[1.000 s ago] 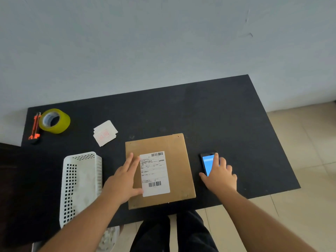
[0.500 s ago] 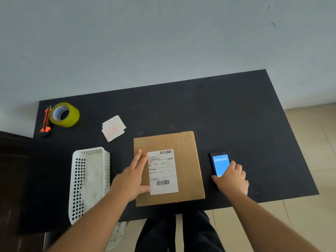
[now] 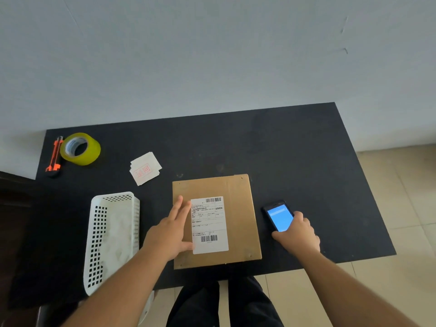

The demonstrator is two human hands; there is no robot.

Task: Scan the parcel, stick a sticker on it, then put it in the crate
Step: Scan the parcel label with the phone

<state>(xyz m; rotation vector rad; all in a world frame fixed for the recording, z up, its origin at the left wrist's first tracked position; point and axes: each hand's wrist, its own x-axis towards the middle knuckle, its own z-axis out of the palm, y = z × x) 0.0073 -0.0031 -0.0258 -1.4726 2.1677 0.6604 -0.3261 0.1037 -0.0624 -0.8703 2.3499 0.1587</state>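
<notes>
right hand [image 3: 297,234] now gripping phone [image 3: 278,217] | left hand [image 3: 171,230] flat on one parcel [image 3: 238,218]

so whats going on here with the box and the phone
A person is getting ready to scan a parcel. The left hand lies flat on it beside the shipping label, and the right hand closes on the phone lying on the table. The stickers lie untouched, and the crate has no parcel in it.
</notes>
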